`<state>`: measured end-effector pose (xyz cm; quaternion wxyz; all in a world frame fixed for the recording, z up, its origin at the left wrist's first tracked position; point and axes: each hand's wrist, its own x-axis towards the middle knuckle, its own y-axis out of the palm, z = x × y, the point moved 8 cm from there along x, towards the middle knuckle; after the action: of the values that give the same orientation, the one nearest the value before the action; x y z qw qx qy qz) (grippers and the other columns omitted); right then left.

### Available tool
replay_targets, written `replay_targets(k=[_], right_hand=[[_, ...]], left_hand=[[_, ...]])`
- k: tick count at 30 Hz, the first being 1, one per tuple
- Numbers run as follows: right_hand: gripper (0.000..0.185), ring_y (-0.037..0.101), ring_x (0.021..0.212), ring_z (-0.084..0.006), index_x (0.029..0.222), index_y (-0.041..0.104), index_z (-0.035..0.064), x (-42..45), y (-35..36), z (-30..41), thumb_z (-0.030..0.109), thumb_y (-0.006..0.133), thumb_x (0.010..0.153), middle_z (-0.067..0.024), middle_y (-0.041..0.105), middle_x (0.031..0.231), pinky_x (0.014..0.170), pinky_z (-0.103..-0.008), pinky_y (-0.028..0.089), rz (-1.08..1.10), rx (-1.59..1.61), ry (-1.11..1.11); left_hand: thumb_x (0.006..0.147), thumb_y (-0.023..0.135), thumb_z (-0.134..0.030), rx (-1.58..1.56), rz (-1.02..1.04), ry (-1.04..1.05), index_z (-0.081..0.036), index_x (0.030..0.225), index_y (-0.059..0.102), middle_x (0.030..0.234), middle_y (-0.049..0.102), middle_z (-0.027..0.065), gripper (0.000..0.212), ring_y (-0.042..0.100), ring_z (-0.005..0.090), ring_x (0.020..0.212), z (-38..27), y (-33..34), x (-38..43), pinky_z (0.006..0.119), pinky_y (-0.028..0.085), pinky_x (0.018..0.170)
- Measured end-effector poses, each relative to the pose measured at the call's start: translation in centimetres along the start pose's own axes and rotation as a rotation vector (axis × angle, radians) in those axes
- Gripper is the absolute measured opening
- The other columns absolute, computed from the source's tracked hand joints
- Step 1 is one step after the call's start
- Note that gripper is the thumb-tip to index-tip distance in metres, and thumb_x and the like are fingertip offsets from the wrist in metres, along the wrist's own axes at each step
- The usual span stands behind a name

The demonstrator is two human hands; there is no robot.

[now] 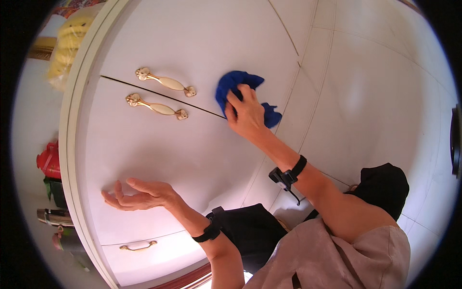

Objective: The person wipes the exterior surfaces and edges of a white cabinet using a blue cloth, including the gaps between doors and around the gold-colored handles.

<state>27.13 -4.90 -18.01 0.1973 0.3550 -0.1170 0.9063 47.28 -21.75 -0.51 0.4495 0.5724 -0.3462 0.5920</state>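
Observation:
My right hand presses a crumpled blue cloth against a white cabinet door, near its lower end by the floor. The fingers are bent over the cloth, and part of it sticks out beside my wrist. My left hand holds nothing. Its fingers are apart and loosely curled, in front of the neighbouring cabinet door; whether it touches the door I cannot tell. Two gold-and-cream handles, an upper one and a lower one, flank the dark gap between the doors.
A pale countertop edge curves along the left. On top stand a red container, several bottles and a bagged yellow item. A drawer handle is at the lower left. White floor tiles lie at right, with my black-clad knees nearby.

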Motion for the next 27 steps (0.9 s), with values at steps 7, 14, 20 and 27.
replay_targets(k=[7,14,20,27], right_hand=[[0.025,0.054,0.084,-0.0314,0.098,0.064,0.0091,-4.8,0.5,2.0,0.01,0.064,0.073,-0.0127,0.05,0.103,0.057,-0.0392,0.05,0.077,0.097,0.049],[0.032,0.053,0.084,-0.0293,0.11,0.059,0.0099,2.0,-0.6,8.3,0.014,0.063,0.078,-0.0113,0.046,0.096,0.06,-0.04,0.049,0.289,0.383,0.035],[0.033,0.053,0.08,-0.0303,0.111,0.057,0.0056,3.3,-0.7,11.0,0.017,0.061,0.081,-0.0129,0.047,0.095,0.059,-0.0404,0.049,0.327,0.408,0.099],[0.033,0.052,0.079,-0.0306,0.107,0.059,0.0058,0.1,0.0,8.8,0.016,0.064,0.076,-0.0135,0.048,0.097,0.053,-0.0366,0.05,0.191,0.04,-0.1]], left_hand=[[0.096,0.044,-0.039,0.077,-0.002,0.098,-0.003,0.105,0.05,0.136,0.041,0.0222,0.037,0.034,0.0394,0.13,-0.3,-0.3,0.1,0.054,0.03,0.098],[0.096,0.044,-0.038,0.054,-0.003,0.063,-0.005,0.105,0.051,0.137,0.041,0.0222,0.035,0.03,0.0391,0.133,-0.8,0.0,-0.2,0.056,0.026,0.103],[0.096,0.043,-0.033,0.071,0.05,0.074,-0.002,0.108,0.05,0.139,0.036,0.0256,0.034,0.025,0.0419,0.134,-0.6,-0.5,0.1,0.059,0.023,0.104],[0.096,0.042,-0.032,0.022,0.056,0.045,-0.001,0.108,0.049,0.141,0.032,0.0251,0.034,0.022,0.0412,0.135,-0.7,0.1,-0.2,0.06,0.02,0.105]])
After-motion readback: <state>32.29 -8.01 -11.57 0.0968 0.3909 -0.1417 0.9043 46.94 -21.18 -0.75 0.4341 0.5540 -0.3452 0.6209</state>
